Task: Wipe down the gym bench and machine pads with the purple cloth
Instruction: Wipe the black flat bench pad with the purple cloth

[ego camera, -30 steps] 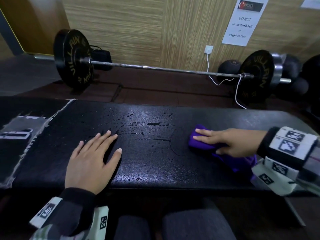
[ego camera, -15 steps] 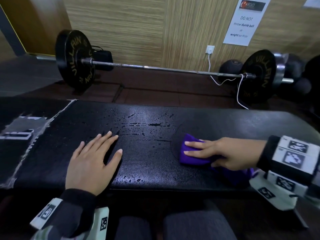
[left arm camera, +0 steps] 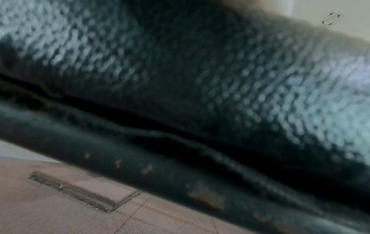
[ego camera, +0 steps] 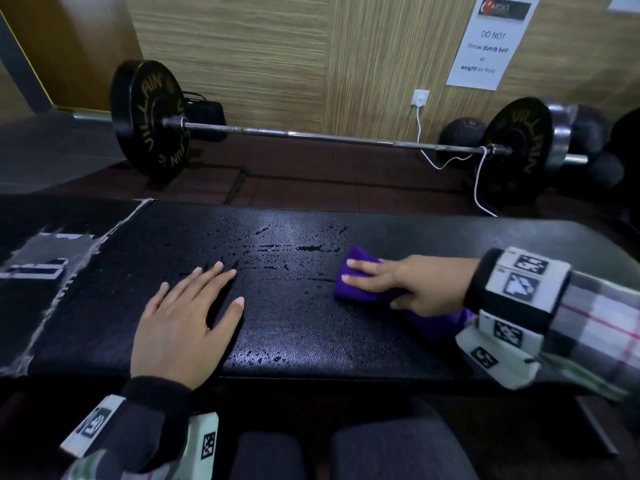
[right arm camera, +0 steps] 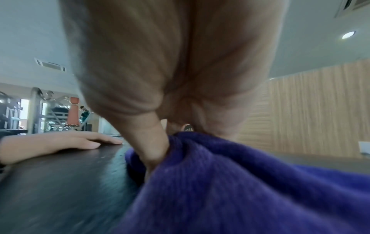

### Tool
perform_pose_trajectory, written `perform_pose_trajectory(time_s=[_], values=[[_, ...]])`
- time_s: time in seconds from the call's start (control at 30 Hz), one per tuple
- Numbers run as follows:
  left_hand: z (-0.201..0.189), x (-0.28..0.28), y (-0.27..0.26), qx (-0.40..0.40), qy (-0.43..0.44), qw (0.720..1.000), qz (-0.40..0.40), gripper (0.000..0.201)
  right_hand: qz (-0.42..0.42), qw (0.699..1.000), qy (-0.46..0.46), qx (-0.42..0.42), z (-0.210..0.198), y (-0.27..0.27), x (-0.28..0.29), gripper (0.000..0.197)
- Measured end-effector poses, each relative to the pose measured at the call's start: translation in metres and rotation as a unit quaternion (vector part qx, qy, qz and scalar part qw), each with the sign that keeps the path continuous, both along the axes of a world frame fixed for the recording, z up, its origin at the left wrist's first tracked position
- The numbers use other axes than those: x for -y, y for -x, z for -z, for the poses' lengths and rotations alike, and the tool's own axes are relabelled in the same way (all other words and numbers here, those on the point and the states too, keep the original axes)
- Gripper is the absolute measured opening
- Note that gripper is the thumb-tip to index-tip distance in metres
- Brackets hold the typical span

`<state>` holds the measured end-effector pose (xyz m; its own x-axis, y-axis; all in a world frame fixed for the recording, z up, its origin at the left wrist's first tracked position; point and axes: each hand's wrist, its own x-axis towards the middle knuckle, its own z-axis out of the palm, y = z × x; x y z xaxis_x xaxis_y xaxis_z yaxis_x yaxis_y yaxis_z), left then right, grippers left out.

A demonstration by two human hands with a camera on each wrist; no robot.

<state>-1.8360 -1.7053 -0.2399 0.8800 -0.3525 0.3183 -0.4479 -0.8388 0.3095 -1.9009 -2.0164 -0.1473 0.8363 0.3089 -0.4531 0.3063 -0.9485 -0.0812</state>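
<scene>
On the bench [ego camera: 294, 327], left hand [ego camera: 183, 323] flat, right hand [ego camera: 412, 284] atop purple cloth [ego camera: 360, 292].

The bench [ego camera: 304, 323] is black with a pebbled grain, worn to grey-white patches at its left end. The cloth [ego camera: 360, 289] on it is deep purple. Behind the bench, black weight plates [ego camera: 149, 123] carry gold lettering, and the wall [ego camera: 259, 46] is striped tan wood-grain. The sleeve [ego camera: 602, 327] is grey-white plaid with pink lines.

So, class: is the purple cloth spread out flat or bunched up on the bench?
Bunched up. The purple cloth sits in a thick wad under the right hand on the bench, folds trailing back toward the wrist.
</scene>
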Motion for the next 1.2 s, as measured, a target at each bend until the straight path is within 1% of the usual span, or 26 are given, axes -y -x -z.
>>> perform_pose_trajectory(time_s=[0.07, 0.13, 0.23, 0.4, 0.57, 0.63, 0.73, 0.8, 0.9, 1.0, 1.1, 1.2], values=[[0.0, 0.001, 0.0, 0.0, 0.002, 1.0, 0.0, 0.058, -0.02, 0.998, -0.051, -0.017, 0.004, 0.016, 0.006, 0.077], [-0.001, 0.001, -0.001, -0.001, 0.004, 1.0, -0.001, 0.057, -0.017, 0.996, -0.084, -0.032, 0.004, 0.027, 0.018, 0.078], [-0.001, 0.002, 0.0, -0.004, 0.004, 1.0, -0.004, 0.057, 0.014, 0.995, -0.086, -0.037, 0.0, 0.024, 0.038, 0.081], [-0.001, 0.001, 0.001, -0.013, -0.001, 1.0, -0.007, 0.058, 0.096, 0.995, 0.019, -0.017, -0.007, -0.013, 0.055, 0.079], [-0.002, 0.002, 0.0, -0.014, 0.008, 1.0, -0.006, 0.057, 0.185, 0.973, 0.136, 0.007, -0.009, -0.074, 0.052, 0.074], [-0.002, 0.002, 0.001, -0.014, 0.011, 1.0, -0.006, 0.057, 0.208, 0.966, 0.153, 0.022, -0.009, -0.098, 0.043, 0.073], [-0.002, 0.002, 0.0, -0.012, 0.011, 1.0, -0.007, 0.057, 0.205, 0.967, 0.147, 0.039, -0.009, -0.123, 0.028, 0.073], [-0.003, 0.002, 0.001, -0.012, 0.014, 1.0, -0.009, 0.056, 0.18, 0.973, 0.137, 0.049, -0.008, -0.128, 0.015, 0.072], [-0.002, 0.002, 0.0, -0.015, 0.015, 1.0, -0.009, 0.055, 0.117, 0.985, 0.11, 0.062, -0.003, -0.115, 0.005, 0.072], [-0.002, 0.002, 0.0, -0.017, 0.015, 1.0, -0.011, 0.054, 0.083, 0.994, 0.066, 0.031, -0.002, -0.089, 0.013, 0.075], [-0.003, 0.002, 0.001, -0.023, 0.014, 1.0, -0.012, 0.053, 0.097, 0.994, 0.04, 0.009, -0.005, -0.072, 0.034, 0.076], [-0.003, 0.002, 0.001, -0.022, 0.015, 1.0, -0.015, 0.053, 0.145, 0.987, 0.067, 0.009, -0.009, -0.078, 0.051, 0.076]])
